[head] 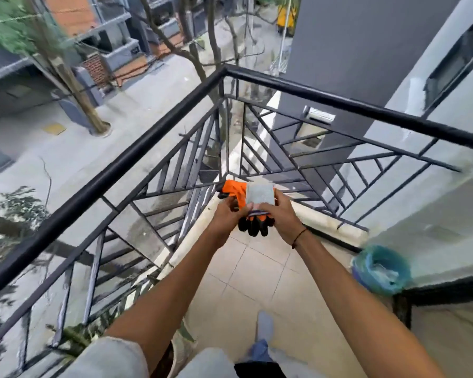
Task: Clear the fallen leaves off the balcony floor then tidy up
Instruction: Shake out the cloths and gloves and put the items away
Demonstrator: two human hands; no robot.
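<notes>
One blue bin lined with a teal bag stands on the tiled balcony floor by the right wall; pale crumpled contents show inside it, too blurred to name. Both arms reach forward toward the corner of the black railing. Between the hands is a pair of orange and black work gloves, held above the floor near that corner. The left hand curls round the gloves from the left, thumb on top. The right hand pinches their grey cuff end from the right, and a dark cord sits on its wrist. Green plant leaves show at the railing foot, lower left
</notes>
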